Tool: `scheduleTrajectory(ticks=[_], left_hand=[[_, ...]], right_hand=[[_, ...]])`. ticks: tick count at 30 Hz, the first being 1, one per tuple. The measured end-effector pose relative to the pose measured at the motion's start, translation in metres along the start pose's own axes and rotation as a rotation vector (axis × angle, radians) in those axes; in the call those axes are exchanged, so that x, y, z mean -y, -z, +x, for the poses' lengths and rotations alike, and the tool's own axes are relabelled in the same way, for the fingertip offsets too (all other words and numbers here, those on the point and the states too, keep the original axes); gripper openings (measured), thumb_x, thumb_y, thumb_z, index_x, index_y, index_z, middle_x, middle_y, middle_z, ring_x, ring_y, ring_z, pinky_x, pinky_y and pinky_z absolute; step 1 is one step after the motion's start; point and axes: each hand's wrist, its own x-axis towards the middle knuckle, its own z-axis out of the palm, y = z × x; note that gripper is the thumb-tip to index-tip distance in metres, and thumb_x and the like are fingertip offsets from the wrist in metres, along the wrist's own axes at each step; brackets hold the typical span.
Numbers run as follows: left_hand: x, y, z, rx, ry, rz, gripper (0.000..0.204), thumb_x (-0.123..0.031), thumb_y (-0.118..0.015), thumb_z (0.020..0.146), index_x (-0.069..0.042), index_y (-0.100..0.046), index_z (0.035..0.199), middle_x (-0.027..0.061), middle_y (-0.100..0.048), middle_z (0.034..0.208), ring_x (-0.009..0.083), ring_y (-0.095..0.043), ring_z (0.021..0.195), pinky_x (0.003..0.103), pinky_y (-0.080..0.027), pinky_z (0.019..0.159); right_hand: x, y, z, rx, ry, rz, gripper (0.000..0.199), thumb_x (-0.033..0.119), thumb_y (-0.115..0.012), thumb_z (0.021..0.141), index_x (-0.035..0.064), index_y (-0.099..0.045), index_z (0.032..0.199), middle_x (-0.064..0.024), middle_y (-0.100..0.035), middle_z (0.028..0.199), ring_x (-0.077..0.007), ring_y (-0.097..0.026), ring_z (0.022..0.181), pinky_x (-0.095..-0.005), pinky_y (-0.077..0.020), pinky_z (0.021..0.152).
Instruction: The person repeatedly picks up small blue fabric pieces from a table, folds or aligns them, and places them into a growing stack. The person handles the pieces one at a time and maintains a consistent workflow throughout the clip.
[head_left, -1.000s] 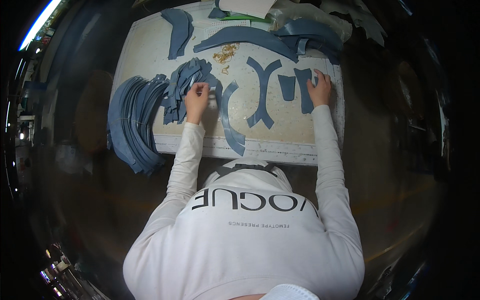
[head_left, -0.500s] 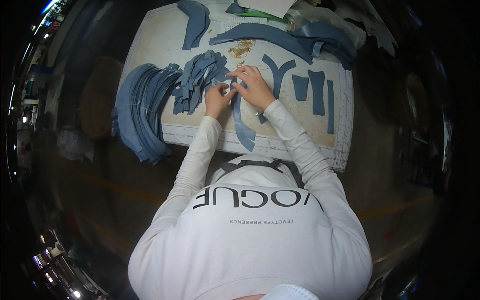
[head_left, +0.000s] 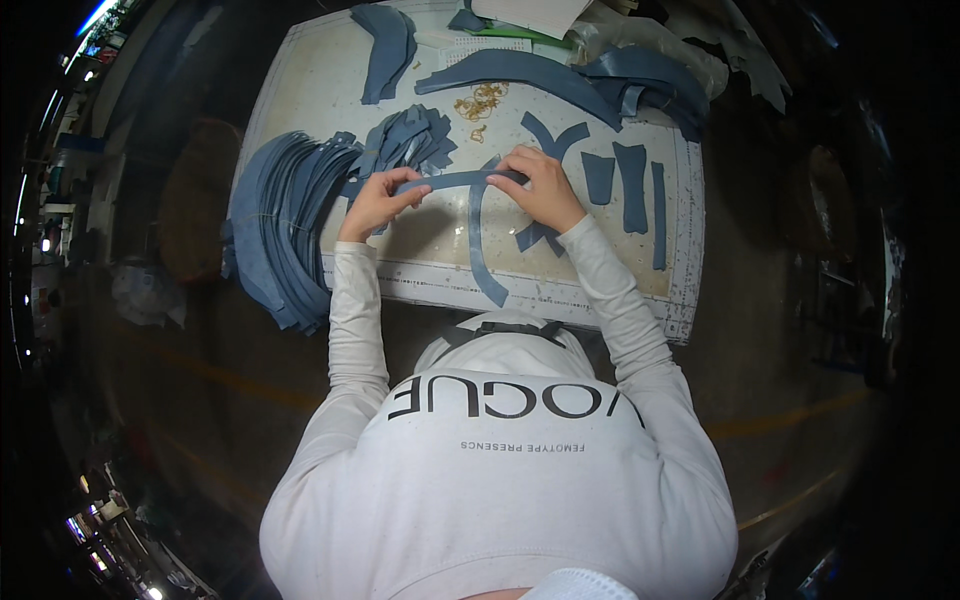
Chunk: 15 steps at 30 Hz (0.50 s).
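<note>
A narrow blue strip [head_left: 452,181], leather-like, is stretched nearly level between my hands above the table. My left hand [head_left: 378,205] pinches its left end, and my right hand [head_left: 545,192] grips the other end between thumb and fingers. Beneath the strip, a long curved blue piece [head_left: 477,250] lies on the table, partly covered. Just beyond my left hand sits a bundle of small blue cut pieces [head_left: 408,138]. Crossed curved pieces [head_left: 553,138] lie by my right hand, which hides part of them.
A thick tied stack of curved blue pieces [head_left: 275,225] overhangs the left edge of the pale table [head_left: 430,280]. Yellow rubber bands [head_left: 480,101] lie farther back. On the right are two short blue pieces [head_left: 631,190] and a thin strip [head_left: 659,215]; long blue pieces [head_left: 520,72] lie at the back.
My hands, close together beside the bundle before, have drawn apart, left hand leftward and right hand rightward. The strip is now spread between them.
</note>
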Motion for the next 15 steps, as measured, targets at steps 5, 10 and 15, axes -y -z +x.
scheduleTrajectory(ticks=[5,10,15], left_hand=[[-0.005,0.015,0.032,-0.218,-0.092,-0.12,0.018,-0.014,-0.075,0.076,-0.004,-0.064,0.086,-0.0021,-0.061,0.073,0.0043,-0.054,0.062,0.017,-0.044,0.058],[-0.003,-0.012,0.091,-0.291,-0.087,0.219,0.04,-0.017,-0.081,0.065,-0.008,-0.062,0.099,0.0039,-0.062,0.071,0.0124,-0.06,0.066,0.024,-0.047,0.063],[0.017,-0.042,0.113,-0.254,0.005,0.531,0.056,-0.023,-0.084,0.058,-0.009,-0.061,0.107,0.0119,-0.066,0.079,0.0259,-0.065,0.078,0.034,-0.05,0.073]], right_hand=[[0.003,-0.005,-0.046,-0.052,-0.41,0.311,0.02,0.011,-0.07,0.078,0.0021,-0.055,0.088,-0.0067,-0.059,0.07,-0.0119,-0.056,0.057,-0.0245,-0.044,0.054],[0.015,-0.052,-0.082,0.1,-0.554,0.638,0.017,0.002,-0.07,0.076,0.0004,-0.059,0.089,-0.0057,-0.064,0.075,-0.0088,-0.062,0.066,-0.0224,-0.0516,0.059],[0.015,-0.087,-0.08,0.14,-0.77,0.896,0.015,-0.001,-0.068,0.076,-0.0034,-0.064,0.09,-0.0075,-0.065,0.078,-0.0123,-0.064,0.069,-0.0231,-0.0551,0.063]])
